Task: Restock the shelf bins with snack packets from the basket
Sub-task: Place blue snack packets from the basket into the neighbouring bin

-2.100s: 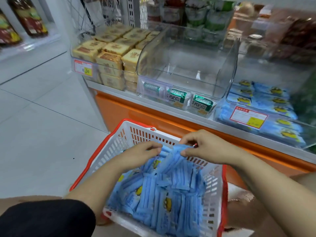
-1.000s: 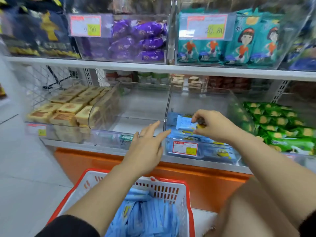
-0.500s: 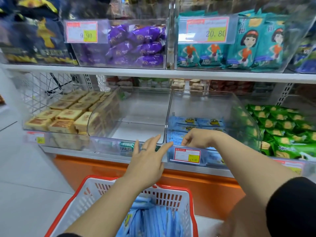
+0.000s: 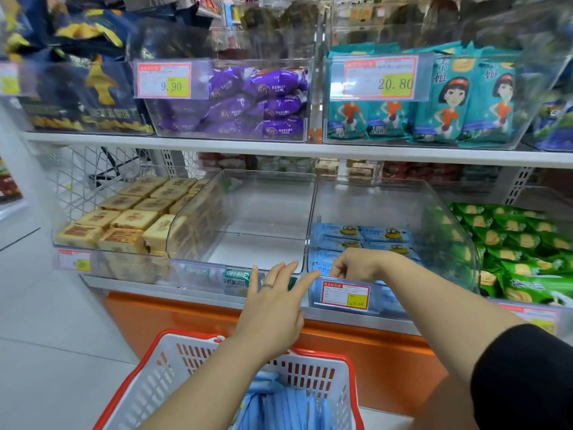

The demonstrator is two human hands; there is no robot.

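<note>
We're filling the clear plastic shelf bin (image 4: pixel 449 231) at 1 o'clock from the red-rimmed white plastic basket (image 4: pixel 192 335), which sits at 6 o'clock. The flat blue snack packets with a yellow cartoon print (image 4: pixel 366 235) lie face-up in rows, probably so the print reads from the aisle. The spare blue packets (image 4: pixel 285 405) stand on edge in the basket.

Right hand (image 4: pixel 356 266): wrist dropped over the bin's front lip at 12 o'clock of the red-and-yellow price tag (image 4: pixel 344 295), fingers curled onto the front row. We can't tell if it's a pinch or a press.

Left hand (image 4: pixel 273 308): at 8 o'clock of the right, flat, fingers straight and spread, holding nothing. We can't tell if it touches the neighbouring bin's lip, but it's likely bracing.
</note>
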